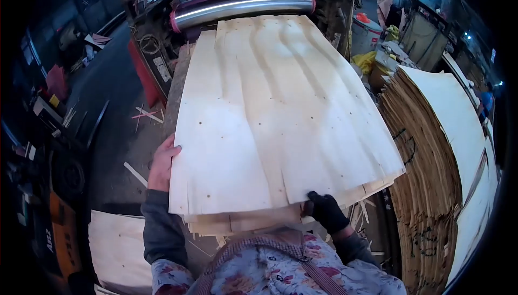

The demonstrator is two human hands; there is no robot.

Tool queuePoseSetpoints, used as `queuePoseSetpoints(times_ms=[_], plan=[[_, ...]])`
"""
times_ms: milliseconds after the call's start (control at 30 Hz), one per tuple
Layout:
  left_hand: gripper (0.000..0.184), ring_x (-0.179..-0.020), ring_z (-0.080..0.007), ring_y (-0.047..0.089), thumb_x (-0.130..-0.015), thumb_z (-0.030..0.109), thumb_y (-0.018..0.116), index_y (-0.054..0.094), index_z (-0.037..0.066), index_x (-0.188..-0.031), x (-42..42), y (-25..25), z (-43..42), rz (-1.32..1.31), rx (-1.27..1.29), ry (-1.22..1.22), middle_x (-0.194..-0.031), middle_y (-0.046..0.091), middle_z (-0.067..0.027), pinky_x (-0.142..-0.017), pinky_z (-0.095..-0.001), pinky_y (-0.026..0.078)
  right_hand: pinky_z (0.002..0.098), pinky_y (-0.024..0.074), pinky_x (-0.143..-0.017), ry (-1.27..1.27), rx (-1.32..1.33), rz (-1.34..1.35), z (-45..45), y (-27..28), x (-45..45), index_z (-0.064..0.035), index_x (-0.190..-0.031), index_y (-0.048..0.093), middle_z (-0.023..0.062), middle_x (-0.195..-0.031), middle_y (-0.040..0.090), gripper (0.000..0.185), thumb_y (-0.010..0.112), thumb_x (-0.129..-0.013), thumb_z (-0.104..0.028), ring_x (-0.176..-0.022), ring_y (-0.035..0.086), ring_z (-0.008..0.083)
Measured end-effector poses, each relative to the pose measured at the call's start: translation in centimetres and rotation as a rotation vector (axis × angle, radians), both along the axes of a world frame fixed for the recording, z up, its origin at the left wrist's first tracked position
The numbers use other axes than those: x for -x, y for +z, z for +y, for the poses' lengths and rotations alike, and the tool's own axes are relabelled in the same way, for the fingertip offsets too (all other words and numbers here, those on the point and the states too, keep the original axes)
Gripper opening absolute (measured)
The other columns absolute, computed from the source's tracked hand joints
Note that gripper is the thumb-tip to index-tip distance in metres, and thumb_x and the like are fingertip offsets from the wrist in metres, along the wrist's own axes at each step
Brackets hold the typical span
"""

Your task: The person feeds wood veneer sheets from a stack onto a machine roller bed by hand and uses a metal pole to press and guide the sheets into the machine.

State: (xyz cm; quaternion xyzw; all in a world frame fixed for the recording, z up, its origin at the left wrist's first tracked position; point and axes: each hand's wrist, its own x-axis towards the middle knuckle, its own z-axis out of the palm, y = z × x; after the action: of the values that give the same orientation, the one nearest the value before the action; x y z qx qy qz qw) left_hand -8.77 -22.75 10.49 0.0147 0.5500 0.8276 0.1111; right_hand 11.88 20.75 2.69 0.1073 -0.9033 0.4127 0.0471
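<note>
A wide, pale wood veneer sheet with small knots and wavy ridges lies in front of me, its far end close to a shiny metal roller. My left hand, bare, holds the sheet's left edge with the thumb on top and the other fingers mostly hidden. At the near edge, right of the middle, my right hand in a black glove is closed on the sheet, its thumb above. More veneer layers show beneath the top sheet's near edge.
A tall veneer stack stands close on my right. Lower left lies another pale sheet, with an orange machine beside it. Wood strips litter the floor. A white drum stands beyond the roller's right end.
</note>
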Motion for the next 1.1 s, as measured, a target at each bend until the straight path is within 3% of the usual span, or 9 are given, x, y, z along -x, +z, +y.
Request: queuePoseSetpoints(times_ms=[100,167,200,267,467,600,700,967,1100], plan=[[0.057,-0.097,-0.0235,0.061,-0.082,0.003,0.054,0.035,-0.006,-0.134,2.4,-4.8,-1.8,-0.107,0.151,0.148,-0.114,0.057,-0.0164,-0.084,-0.0345,0.050,0.0358,0.0499,-0.061,-0.041,0.512,-0.273,0.5,-4.8,5.6,-0.0045,-0.100,0.058,0.0140,-0.075,0.062,0.027,0.067,-0.078,-0.016,-0.066,0.062,0.0274],[0.059,-0.091,-0.0197,0.060,-0.085,0.010,0.055,0.031,-0.003,-0.138,2.1,-6.9,-2.0,-0.201,0.384,0.268,-0.112,0.057,-0.0128,-0.077,-0.0321,0.049,0.0353,0.0514,-0.059,-0.064,0.462,-0.169,-0.1,-1.8,8.1,-0.0041,-0.090,0.058,0.0096,-0.070,0.061,0.020,0.066,-0.083,-0.021,-0.061,0.061,0.0214],[0.060,-0.092,-0.0198,0.060,-0.084,0.012,0.058,0.032,-0.003,-0.137,1.8,-7.9,-1.9,-0.219,0.447,0.298,-0.114,0.057,-0.0109,-0.076,-0.0307,0.048,0.0349,0.0524,-0.061,-0.187,1.099,-0.484,-0.4,-1.8,10.2,-0.0053,-0.082,0.059,0.0046,-0.068,0.057,0.019,0.063,-0.088,-0.023,-0.061,0.059,0.0181],[0.062,-0.094,-0.0221,0.059,-0.085,0.017,0.059,0.032,-0.004,-0.136,1.7,-12.9,-2.7,-0.112,0.577,0.287,-0.115,0.057,-0.0133,-0.078,-0.0311,0.047,0.0350,0.0513,-0.061,-0.269,1.385,-0.591,-0.9,0.7,13.6,-0.0088,-0.075,0.057,0.0015,-0.066,0.053,0.022,0.060,-0.090,-0.025,-0.058,0.055,0.0171],[0.065,-0.129,-0.0338,0.036,-0.087,0.022,0.058,0.028,-0.003,-0.140,-2.8,-17.4,2.5,0.208,1.398,0.233,-0.139,0.034,-0.0282,-0.099,-0.0369,0.040,0.0355,0.0502,-0.064,-0.150,1.481,-0.550,0.3,-0.3,26.8,-0.0123,-0.076,0.052,-0.0006,-0.061,0.046,0.019,0.055,-0.092,-0.022,-0.053,0.047,0.0155],[0.070,-0.137,-0.0345,0.022,-0.086,0.023,0.060,0.026,-0.004,-0.140,-3.8,-16.4,4.3,0.126,1.302,0.236,-0.145,0.023,-0.0287,-0.108,-0.0378,0.030,0.0403,0.0531,-0.079,0.201,1.649,-0.526,1.3,-5.8,35.5,-0.0097,-0.088,0.057,0.0029,-0.078,0.058,0.014,0.053,-0.093,-0.022,-0.071,0.058,0.0188],[0.073,-0.136,-0.0346,0.024,-0.085,0.025,0.061,0.025,-0.005,-0.140,-3.9,-14.7,4.8,0.067,1.136,0.261,-0.144,0.024,-0.0276,-0.109,-0.0370,0.027,0.0451,0.0513,-0.088,-0.053,1.626,-0.637,-0.8,-2.4,33.4,-0.0061,-0.107,0.056,0.0125,-0.101,0.063,0.019,0.055,-0.092,-0.019,-0.092,0.062,0.0278],[0.066,-0.123,-0.0269,0.045,-0.083,0.003,0.060,0.027,-0.006,-0.139,-3.8,-12.9,3.9,-0.220,0.536,0.249,-0.136,0.042,-0.0194,-0.098,-0.0308,0.041,0.0460,0.0480,-0.093,0.154,1.345,-0.803,-2.5,-6.0,14.5,-0.0048,-0.129,0.047,0.0151,-0.113,0.060,0.039,0.053,-0.094,-0.020,-0.101,0.061,0.0292],[0.061,-0.112,-0.0247,0.055,-0.081,-0.005,0.055,0.031,-0.005,-0.138,-2.4,-14.7,-0.2,-0.081,0.382,0.253,-0.127,0.052,-0.0169,-0.094,-0.0315,0.044,0.0463,0.0459,-0.094,0.177,1.431,-0.977,-2.3,-4.6,4.7,-0.0034,-0.130,0.044,0.0183,-0.114,0.059,0.040,0.051,-0.095,-0.020,-0.104,0.059,0.0342]])
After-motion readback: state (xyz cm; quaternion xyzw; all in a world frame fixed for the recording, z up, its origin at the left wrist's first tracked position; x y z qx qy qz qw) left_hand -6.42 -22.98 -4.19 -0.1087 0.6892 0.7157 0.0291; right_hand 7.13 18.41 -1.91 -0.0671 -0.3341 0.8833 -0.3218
